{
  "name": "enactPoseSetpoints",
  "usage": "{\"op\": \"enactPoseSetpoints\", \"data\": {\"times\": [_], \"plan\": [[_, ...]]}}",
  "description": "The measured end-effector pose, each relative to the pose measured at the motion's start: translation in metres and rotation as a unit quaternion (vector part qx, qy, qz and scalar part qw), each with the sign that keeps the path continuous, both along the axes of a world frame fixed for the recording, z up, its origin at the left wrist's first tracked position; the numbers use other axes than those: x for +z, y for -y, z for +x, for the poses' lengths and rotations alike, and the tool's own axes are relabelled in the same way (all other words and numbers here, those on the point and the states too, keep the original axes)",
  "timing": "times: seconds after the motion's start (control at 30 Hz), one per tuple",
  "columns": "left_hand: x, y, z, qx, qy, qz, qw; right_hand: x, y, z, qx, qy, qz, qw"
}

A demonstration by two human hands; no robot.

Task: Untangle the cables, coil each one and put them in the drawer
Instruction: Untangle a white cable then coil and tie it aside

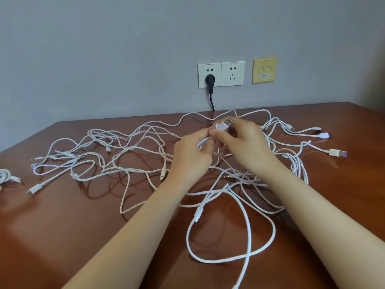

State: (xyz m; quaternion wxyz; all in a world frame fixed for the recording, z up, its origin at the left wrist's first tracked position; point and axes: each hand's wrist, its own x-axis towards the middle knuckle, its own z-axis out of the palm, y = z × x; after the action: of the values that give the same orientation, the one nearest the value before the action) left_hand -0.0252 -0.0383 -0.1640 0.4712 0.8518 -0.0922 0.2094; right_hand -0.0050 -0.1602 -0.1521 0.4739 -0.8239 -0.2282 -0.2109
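Several white cables (129,170) lie tangled across the brown wooden table (62,226). Above the tangle's middle, my right hand (245,142) pinches a white USB plug (225,124) between thumb and fingers. My left hand (191,155) grips the white cable just below that plug, fingers curled round it. A long loop of cable (248,222) hangs toward the table's near side. Loose plugs lie at the right (337,152) and left (33,189). No drawer is in view.
A coiled white cable (6,176) sits at the table's left edge. On the grey wall are two white sockets (220,74), one with a black plug (210,80) and cord, and a yellow data socket (264,70).
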Motion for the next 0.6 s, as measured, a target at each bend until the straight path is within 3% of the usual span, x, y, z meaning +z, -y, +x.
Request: {"op": "enactPoseSetpoints", "data": {"times": [0.13,0.3,0.47,0.6], "plan": [[0.002,0.000,-0.001,-0.014,-0.005,-0.019,1.000,0.001,0.000,0.001,0.024,-0.044,0.088,0.995],[0.001,-0.001,0.002,-0.029,-0.051,-0.131,0.990,0.003,-0.002,-0.002,0.025,-0.066,0.142,0.987],[0.004,-0.001,0.002,-0.048,-0.074,-0.185,0.979,0.005,-0.006,-0.003,-0.003,-0.094,0.242,0.966],[0.006,-0.002,0.003,-0.078,-0.083,-0.247,0.962,0.009,-0.010,-0.009,-0.008,-0.113,0.266,0.957]]}}
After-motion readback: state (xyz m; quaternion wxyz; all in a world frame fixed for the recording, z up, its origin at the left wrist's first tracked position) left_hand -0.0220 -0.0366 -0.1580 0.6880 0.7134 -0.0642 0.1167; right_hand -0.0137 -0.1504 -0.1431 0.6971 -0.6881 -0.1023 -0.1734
